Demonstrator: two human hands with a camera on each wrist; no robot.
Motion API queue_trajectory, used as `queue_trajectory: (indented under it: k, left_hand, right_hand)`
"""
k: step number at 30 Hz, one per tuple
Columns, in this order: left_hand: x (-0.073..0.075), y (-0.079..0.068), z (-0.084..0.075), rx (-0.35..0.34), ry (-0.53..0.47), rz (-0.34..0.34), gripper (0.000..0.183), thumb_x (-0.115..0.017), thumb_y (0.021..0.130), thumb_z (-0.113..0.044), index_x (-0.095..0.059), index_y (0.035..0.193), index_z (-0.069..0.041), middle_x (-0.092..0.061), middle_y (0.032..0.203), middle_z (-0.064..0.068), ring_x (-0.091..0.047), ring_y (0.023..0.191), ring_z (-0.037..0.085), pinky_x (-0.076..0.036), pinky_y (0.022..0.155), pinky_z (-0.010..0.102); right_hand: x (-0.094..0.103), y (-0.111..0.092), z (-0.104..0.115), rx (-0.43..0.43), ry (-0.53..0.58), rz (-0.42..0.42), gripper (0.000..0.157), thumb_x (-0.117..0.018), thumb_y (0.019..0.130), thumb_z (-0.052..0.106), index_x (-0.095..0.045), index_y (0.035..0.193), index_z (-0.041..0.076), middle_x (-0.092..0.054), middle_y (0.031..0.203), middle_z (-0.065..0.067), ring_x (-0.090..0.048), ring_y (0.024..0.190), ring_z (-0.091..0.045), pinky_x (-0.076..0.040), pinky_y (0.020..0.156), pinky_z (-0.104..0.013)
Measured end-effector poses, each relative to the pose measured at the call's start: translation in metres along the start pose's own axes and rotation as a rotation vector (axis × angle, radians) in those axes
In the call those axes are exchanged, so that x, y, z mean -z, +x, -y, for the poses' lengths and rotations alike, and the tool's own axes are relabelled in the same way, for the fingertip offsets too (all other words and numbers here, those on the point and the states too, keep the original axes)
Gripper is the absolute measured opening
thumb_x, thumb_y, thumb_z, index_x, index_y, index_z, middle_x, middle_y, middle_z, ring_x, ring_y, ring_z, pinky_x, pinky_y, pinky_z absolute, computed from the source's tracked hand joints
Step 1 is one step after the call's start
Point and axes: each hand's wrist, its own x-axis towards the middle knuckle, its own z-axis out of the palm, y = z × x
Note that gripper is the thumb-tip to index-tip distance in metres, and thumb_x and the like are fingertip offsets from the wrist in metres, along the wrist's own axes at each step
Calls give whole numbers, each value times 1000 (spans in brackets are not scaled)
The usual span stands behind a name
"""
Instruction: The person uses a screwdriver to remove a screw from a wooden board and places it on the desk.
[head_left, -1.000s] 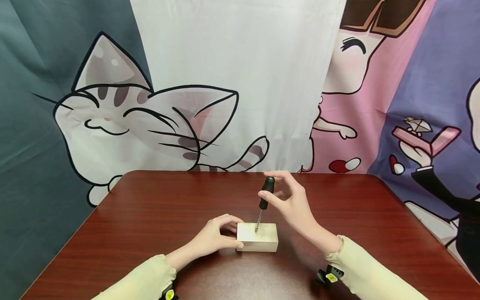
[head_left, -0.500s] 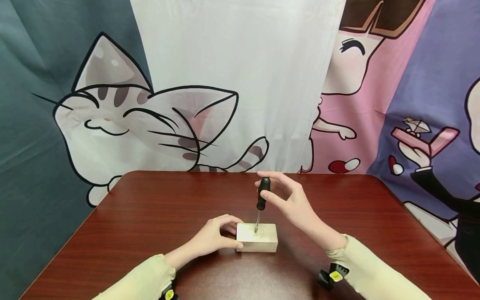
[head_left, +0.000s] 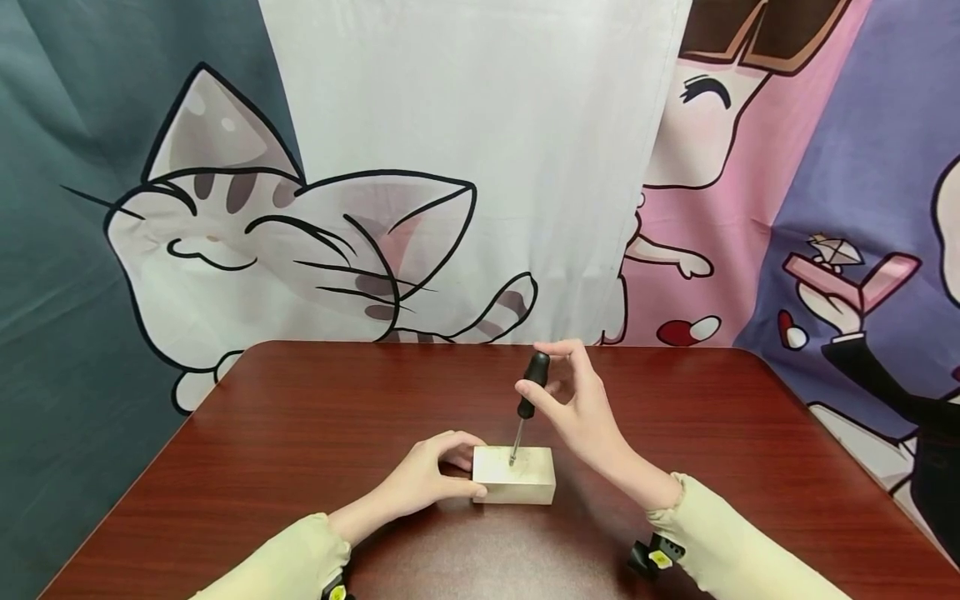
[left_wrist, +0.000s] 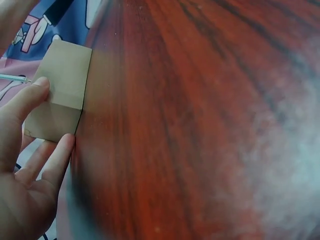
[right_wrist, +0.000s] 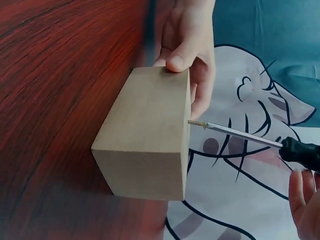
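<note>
A pale wooden block lies on the dark red tabletop. My left hand grips its left end, thumb on the near face and fingers round the back. Above the block, my right hand pinches the black handle of a screwdriver between thumb and fingers. The shaft slants down to the block's top, its handle leaning to the right. In the right wrist view, the tip meets the head of a small brass-coloured screw, which stands out from the block's top face.
The wood-grain table reaches back to a printed cloth hung behind it, with a cartoon cat on the left. A black band with a yellow tag sits at the right wrist.
The screwdriver handle tipped left, more upright, half a second ago and now leans right again. The right fingers shifted round it with that motion. Left hand and block stay in place.
</note>
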Motion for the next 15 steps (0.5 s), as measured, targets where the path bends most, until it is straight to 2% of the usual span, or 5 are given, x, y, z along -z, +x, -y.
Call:
queue_trajectory:
  k: [2, 8, 11, 15]
  left_hand:
    - [0, 0, 0, -1, 6, 3, 48, -85, 77, -35, -65, 119, -24, -68, 112, 0, -67, 98, 10, -58, 85, 27]
    - [1, 1, -1, -2, 7, 10, 48, -85, 77, -34, -65, 119, -23, -69, 110, 0, -67, 97, 9, -58, 85, 27]
    - [0, 1, -1, 2, 0, 12, 48, -85, 77, -34, -65, 119, -22, -69, 110, 1, -67, 97, 9, -58, 84, 27]
    - [0, 0, 0, 13, -9, 10, 48, -85, 77, -34, -65, 119, -22, -69, 110, 1, -67, 98, 9, -58, 85, 27]
  right_hand:
    - [2, 1, 0, -4, 16, -3, 44, -76, 86, 9, -53, 124, 14, -67, 90, -6, -60, 64, -14, -51, 60, -23]
    - [6, 0, -1, 6, 41, 0, 42, -74, 87, 7, -56, 124, 15, -67, 90, -6, -63, 66, -11, -53, 62, -24]
    - [6, -1, -1, 19, 48, 14, 42, -72, 89, 6, -56, 127, 17, -69, 93, -7, -66, 74, -10, -55, 68, -23]
    - [5, 0, 1, 39, 71, 66, 41, -64, 95, 5, -53, 132, 18, -71, 106, -7, -69, 90, -10, -57, 80, -21]
